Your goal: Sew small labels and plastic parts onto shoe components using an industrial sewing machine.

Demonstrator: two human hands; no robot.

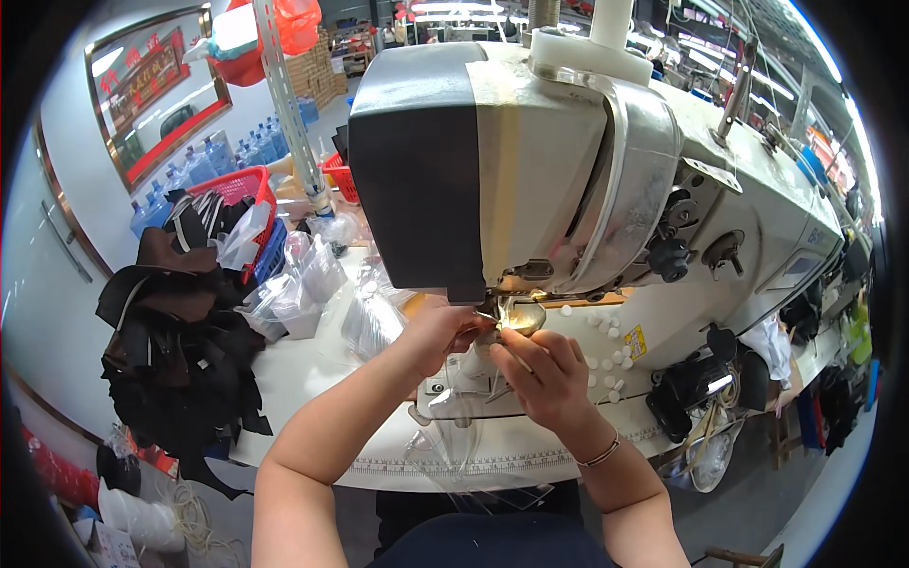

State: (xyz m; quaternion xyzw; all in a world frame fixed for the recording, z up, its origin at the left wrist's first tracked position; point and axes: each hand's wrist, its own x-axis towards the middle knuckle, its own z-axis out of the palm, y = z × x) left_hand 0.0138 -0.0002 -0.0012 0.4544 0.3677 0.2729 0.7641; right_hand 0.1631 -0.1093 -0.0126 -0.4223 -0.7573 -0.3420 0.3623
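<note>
A large industrial sewing machine [540, 161] with a dark front cover stands before me. My left hand [437, 333] is closed beside the needle area, its fingertips pinched under the machine head. From the other side my right hand [547, 377] meets it, thumb and fingers pinched at the same spot. What sits between the fingertips is too small to make out. Clear plastic film [458, 431] hangs below the hands, over the front of the machine bed. A small lit metal part [526, 318] shows just behind my right fingers.
Several small white discs [606, 364] lie on the bed at the right. A heap of black cut pieces [180, 350] hangs off the table's left side. Clear plastic bags [301, 279] and a red basket [248, 189] stand behind it. A measuring tape [511, 466] runs along the front edge.
</note>
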